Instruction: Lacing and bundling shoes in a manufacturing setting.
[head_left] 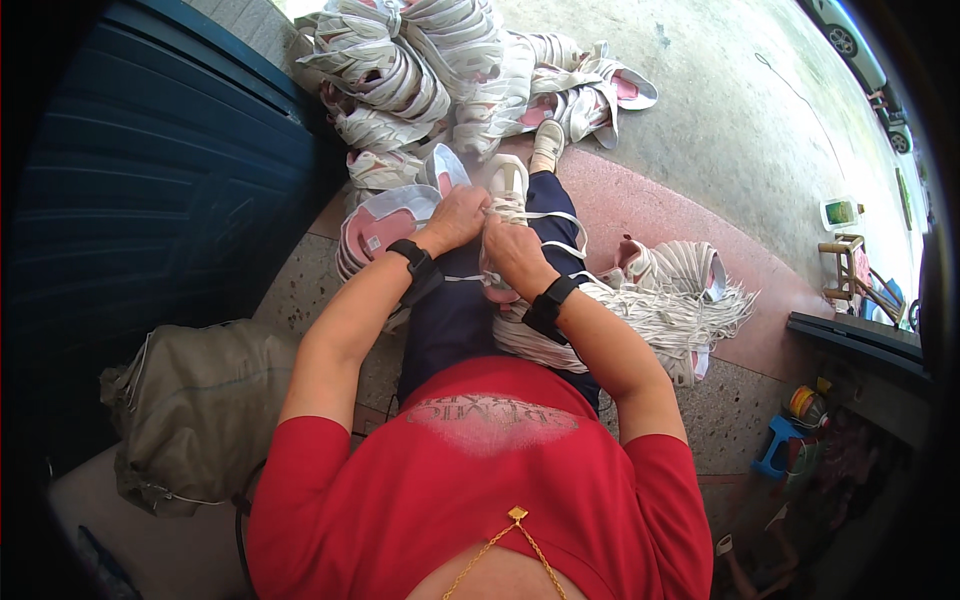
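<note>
A cream-white shoe upper point(508, 178) rests over my dark trousers, toe pointing away from me. White shoelace point(556, 216) crosses its front, and loose lengths trail to the right. My left hand point(459, 218) is closed in a pinch at the upper's left edge, by the lacing; the lace between its fingertips is mostly hidden. Just below and to the right, my right hand point(517, 256) is closed over the upper's lower part, its fingers curled near the laces. A thick hank of white laces point(600, 320) lies across my right thigh, under my right wrist.
Bundled shoe uppers point(400, 80) are heaped ahead, with pink-lined ones point(380, 232) beside my left forearm. More uppers point(670, 268) lie at right. A dark blue door point(180, 170) and grey-brown sack point(205, 400) stand left. A wooden stool point(848, 268) is far right.
</note>
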